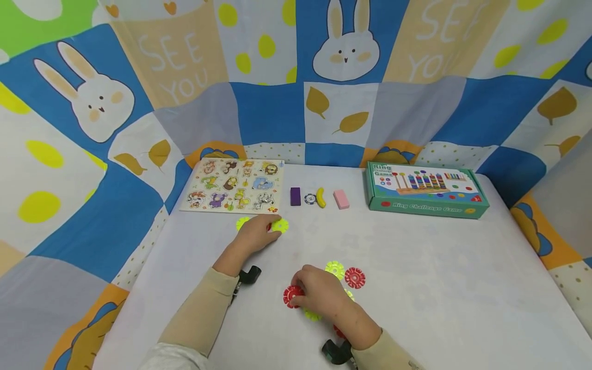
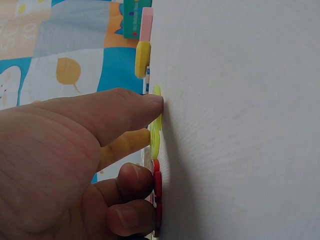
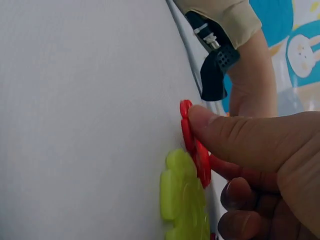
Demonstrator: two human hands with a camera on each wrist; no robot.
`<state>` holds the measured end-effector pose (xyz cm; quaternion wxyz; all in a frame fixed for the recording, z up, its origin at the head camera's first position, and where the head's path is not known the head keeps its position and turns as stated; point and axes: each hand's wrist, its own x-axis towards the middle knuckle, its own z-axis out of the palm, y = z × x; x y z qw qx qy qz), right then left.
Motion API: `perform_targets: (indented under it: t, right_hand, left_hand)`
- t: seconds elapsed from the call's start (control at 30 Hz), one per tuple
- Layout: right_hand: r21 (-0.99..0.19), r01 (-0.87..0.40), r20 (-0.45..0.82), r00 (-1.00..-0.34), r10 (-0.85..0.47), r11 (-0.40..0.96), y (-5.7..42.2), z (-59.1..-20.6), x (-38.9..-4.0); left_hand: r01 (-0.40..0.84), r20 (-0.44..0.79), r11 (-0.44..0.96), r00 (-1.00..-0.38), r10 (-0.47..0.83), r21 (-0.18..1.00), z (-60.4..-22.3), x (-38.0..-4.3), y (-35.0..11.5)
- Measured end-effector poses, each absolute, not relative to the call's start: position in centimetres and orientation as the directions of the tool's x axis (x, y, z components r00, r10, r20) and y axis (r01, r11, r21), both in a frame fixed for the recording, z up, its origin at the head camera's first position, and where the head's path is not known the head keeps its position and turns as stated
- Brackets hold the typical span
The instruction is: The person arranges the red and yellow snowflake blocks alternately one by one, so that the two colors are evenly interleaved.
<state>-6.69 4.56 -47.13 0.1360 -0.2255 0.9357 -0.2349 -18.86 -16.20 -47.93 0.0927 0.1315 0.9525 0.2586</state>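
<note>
Near the board, my left hand (image 1: pixel 255 235) touches a flat yellow-green notched disc (image 1: pixel 280 225) with thumb and fingertip. In the left wrist view its curled back fingers rest by a red notched disc (image 2: pixel 158 200), mostly hidden from above. Another yellow-green disc (image 1: pixel 242 222) pokes out behind that hand. Lower on the table, my right hand (image 1: pixel 321 293) pinches a red notched plastic disc (image 1: pixel 291 296) between thumb and index finger. Close under it lies a yellow-green disc (image 3: pixel 182 200). Further yellow-green (image 1: pixel 335 270) and red (image 1: pixel 355 278) discs lie around the right hand, some partly covered.
A picture board with animals (image 1: pixel 233 185) lies at the back left. Beside it stand a purple block (image 1: pixel 295 196), a round patterned chip (image 1: pixel 310 199), a yellow banana piece (image 1: pixel 320 198) and a pink block (image 1: pixel 341 199). A green game box (image 1: pixel 425 190) sits back right, before a printed curtain (image 1: pixel 268 113).
</note>
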Motion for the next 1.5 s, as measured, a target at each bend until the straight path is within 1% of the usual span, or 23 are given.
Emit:
perform_targets:
  t: [0.43,0.6,0.8,0.97,1.13,1.27,1.37,1.5]
  right_hand:
    - [-0.527,-0.296,-0.236,-0.85,-0.471,0.797,3.9,-46.8,-6.6]
    - [-0.612,-0.253,-0.25,-0.837,-0.487,0.749,3.6,-46.5,-6.4]
    - [-0.769,-0.195,-0.228,-0.806,-0.546,0.608,4.3,-44.9,-6.9]
    - [-0.815,-0.172,-0.219,-0.792,-0.569,0.553,5.4,-42.3,-8.3]
    - [-0.819,-0.161,-0.196,-0.824,-0.532,0.551,6.2,-40.0,-10.2]
    - [-0.822,-0.111,-0.187,-0.874,-0.448,0.559,6.3,-39.0,-12.0]
    - [-0.817,-0.062,-0.187,-0.912,-0.365,0.573,6.4,-39.0,-13.6]
    - [-0.8,-0.014,-0.188,-0.943,-0.273,0.6,6.6,-39.9,-15.5]
  left_hand:
    - [0.175,-0.139,0.838,-0.949,0.283,0.517,-48.3,-18.8,-16.3]
    - [0.171,-0.142,0.844,-0.95,0.279,0.508,-48.5,-18.8,-16.4]
    - [0.179,-0.129,0.847,-0.952,0.277,0.5,-48.7,-19.0,-16.6]
    - [0.164,-0.135,0.854,-0.956,0.261,0.493,-48.7,-19.0,-16.6]
    - [0.157,-0.142,0.86,-0.956,0.256,0.486,-48.8,-19.0,-16.6]
    - [0.16,-0.137,0.86,-0.957,0.255,0.485,-48.8,-19.0,-16.5]
    - [0.166,-0.131,0.856,-0.957,0.26,0.489,-48.7,-19.1,-16.3]
    - [0.17,-0.131,0.86,-0.956,0.262,0.481,-48.7,-19.2,-15.9]
